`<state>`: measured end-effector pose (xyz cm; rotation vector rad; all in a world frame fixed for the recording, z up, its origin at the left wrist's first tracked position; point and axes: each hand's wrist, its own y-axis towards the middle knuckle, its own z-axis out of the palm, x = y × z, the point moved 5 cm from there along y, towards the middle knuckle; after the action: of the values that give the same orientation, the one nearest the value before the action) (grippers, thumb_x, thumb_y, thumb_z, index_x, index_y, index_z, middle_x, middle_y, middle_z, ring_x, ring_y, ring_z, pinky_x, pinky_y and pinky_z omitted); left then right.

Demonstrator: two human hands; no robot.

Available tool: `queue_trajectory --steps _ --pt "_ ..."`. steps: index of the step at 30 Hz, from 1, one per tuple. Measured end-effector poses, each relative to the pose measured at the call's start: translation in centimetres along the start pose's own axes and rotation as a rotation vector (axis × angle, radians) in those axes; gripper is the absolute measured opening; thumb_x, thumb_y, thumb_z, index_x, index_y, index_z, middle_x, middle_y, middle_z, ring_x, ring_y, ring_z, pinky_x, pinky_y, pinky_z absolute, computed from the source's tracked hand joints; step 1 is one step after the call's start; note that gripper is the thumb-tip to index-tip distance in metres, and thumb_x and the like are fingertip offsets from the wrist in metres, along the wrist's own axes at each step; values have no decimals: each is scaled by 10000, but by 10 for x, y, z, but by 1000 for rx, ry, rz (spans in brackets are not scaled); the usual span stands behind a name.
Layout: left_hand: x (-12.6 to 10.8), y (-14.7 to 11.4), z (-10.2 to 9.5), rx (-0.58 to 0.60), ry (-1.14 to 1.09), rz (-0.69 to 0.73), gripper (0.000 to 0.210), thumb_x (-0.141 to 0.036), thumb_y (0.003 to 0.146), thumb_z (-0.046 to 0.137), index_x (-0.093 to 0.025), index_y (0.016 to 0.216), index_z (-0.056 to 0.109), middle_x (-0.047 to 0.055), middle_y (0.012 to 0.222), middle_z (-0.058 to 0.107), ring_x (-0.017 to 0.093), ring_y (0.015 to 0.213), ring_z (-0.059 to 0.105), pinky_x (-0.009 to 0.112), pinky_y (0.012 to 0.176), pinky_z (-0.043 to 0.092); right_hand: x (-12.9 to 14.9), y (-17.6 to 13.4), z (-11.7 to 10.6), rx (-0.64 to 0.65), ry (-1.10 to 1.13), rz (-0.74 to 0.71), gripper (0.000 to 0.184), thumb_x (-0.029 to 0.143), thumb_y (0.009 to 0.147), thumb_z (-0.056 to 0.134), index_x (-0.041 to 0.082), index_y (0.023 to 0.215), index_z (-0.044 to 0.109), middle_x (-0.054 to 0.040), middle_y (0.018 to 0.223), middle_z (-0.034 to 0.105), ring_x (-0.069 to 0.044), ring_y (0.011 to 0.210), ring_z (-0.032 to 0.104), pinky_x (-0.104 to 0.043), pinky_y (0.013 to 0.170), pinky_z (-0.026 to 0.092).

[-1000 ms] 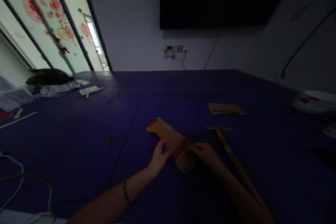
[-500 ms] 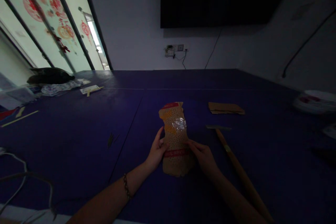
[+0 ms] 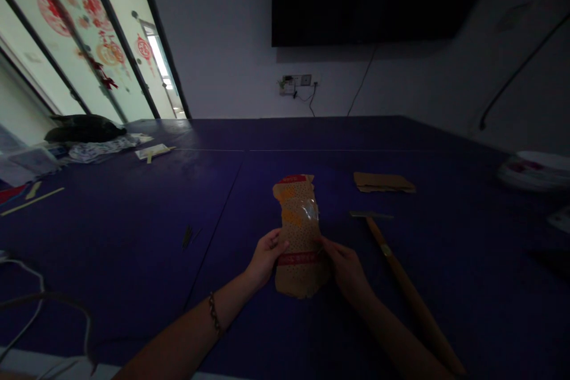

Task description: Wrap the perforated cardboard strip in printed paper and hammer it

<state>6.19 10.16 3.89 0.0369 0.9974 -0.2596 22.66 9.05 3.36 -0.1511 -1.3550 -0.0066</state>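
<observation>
At my grip: I have the left hand (image 3: 266, 258) pinching the left edge of a brown paper packet (image 3: 297, 231) and the right hand (image 3: 345, 267) pinching its right edge, both closed on it near the red band.
Packet position: it sits at the middle of the dark blue surface (image 3: 133, 237), its near end between my hands; I cannot tell whether it rests flat or is lifted slightly.
Long axis: runs away from me, the red-topped end pointing toward the far wall, leaning slightly left.
Count: one packet in hand, one flat brown cardboard piece (image 3: 383, 183) farther off to the right, one long wooden-handled tool (image 3: 403, 285) just right of my right hand.
Farther out: white plates (image 3: 534, 171) at the right edge, cloth and small items (image 3: 102, 148) far left, cables (image 3: 27, 303) at the near left.
Room: bare surface lies left of my hands and beyond the packet; the tool handle crowds the right side.
</observation>
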Motion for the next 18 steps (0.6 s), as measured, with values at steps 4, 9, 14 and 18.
queue_trajectory --steps 4,9,14,18 --pt "2 1 1 30 25 -7 423 -195 566 709 -149 964 574 66 923 658 169 798 613 299 775 442 2 -1 -1 -1 -64 0 349 474 642 621 214 866 687 -50 880 689 -243 954 556 -357 839 403" --pt "3 0 2 27 -1 -8 449 -205 559 710 -155 977 557 58 882 661 168 757 620 309 758 449 4 -3 1 4 -94 -2 362 499 634 613 223 855 690 -50 876 691 -243 958 554 -342 821 410" --pt "2 -1 4 21 -21 -13 413 -207 574 698 -142 959 562 63 860 667 162 730 622 300 739 455 4 -2 -1 0 -111 -17 355 505 640 605 232 850 692 -38 885 689 -236 939 557 -333 810 404" --pt "3 -1 3 2 -36 -26 403 -213 562 705 -133 934 573 67 850 670 166 729 624 305 745 455 1 -1 -2 14 -85 -17 348 486 648 610 226 866 687 -39 869 689 -239 952 547 -340 825 388"
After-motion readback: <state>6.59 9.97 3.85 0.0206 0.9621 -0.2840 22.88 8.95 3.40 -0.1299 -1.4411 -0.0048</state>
